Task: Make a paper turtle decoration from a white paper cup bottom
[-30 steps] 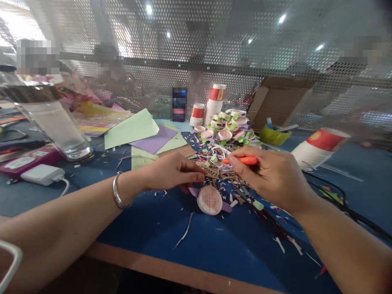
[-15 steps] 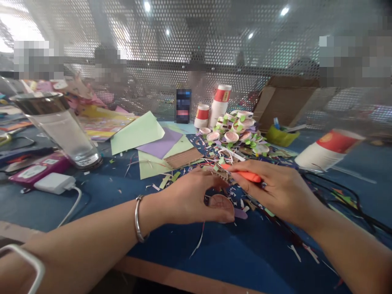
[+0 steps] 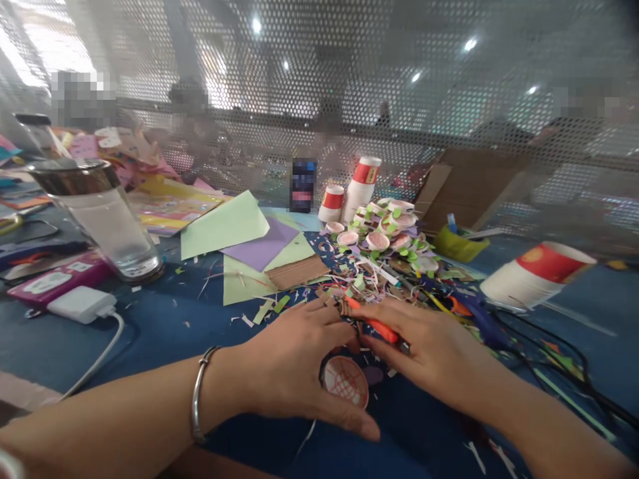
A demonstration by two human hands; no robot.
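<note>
My right hand (image 3: 424, 342) is closed round a slim orange tool (image 3: 382, 329), its kind unclear. A small brown piece of corrugated cardboard (image 3: 344, 307) is at the tool's front end, by my left fingertips. My left hand (image 3: 304, 359) is spread over the tabletop, thumb apart from the curved fingers. Between that thumb and the fingers shows a round paper-cup base (image 3: 347, 382) with reddish lines on it. A purple paper piece (image 3: 373, 376) lies beside it. Whether my left fingertips grip the cardboard is hard to see.
Paper scraps (image 3: 359, 283) cover the blue table beyond my hands. Behind them stand a pile of cut cup pieces (image 3: 379, 233), stacked paper cups (image 3: 367, 173) and a phone (image 3: 303, 186). A tilted cup stack (image 3: 539, 276) and cables are right; a glass (image 3: 112, 223) and power bank (image 3: 60, 279) left.
Both hands have come closer to me and lower in view. The orange tool and small cardboard piece have shifted left, nearer my left fingers. More of the cup base's lines show.
</note>
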